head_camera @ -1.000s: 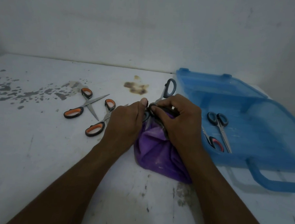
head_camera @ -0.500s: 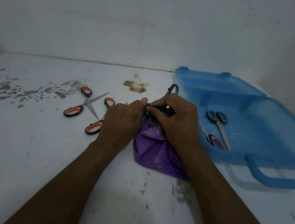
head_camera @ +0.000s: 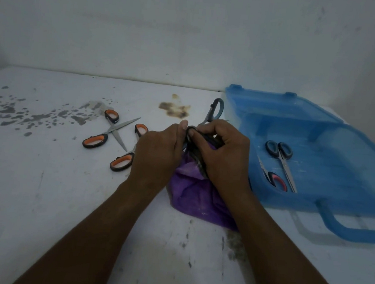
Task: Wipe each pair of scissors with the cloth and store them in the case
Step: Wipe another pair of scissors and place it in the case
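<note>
The purple cloth [head_camera: 191,194] bunches on the table [head_camera: 41,197] just before me. My right hand [head_camera: 224,154] pinches it round the grey-handled scissors [head_camera: 215,109], which my left hand [head_camera: 156,152] grips, thumb on a handle; one loop pokes out toward 12 o'clock. Orange-handled scissors [head_camera: 112,130] lie at 10 o'clock, and the open blue case [head_camera: 335,200] at 2 o'clock holds two stored pairs [head_camera: 280,159]

Scuffed white table [head_camera: 41,197] in front of me, dark splatter marks [head_camera: 37,115] far to my left, brown stain [head_camera: 174,110] toward the back, spread-open orange-handled scissors [head_camera: 111,133], second orange-handled pair [head_camera: 123,162] just beside them, purple cloth [head_camera: 191,194] bunched mid-table, open blue case [head_camera: 290,201] on my right.
</note>
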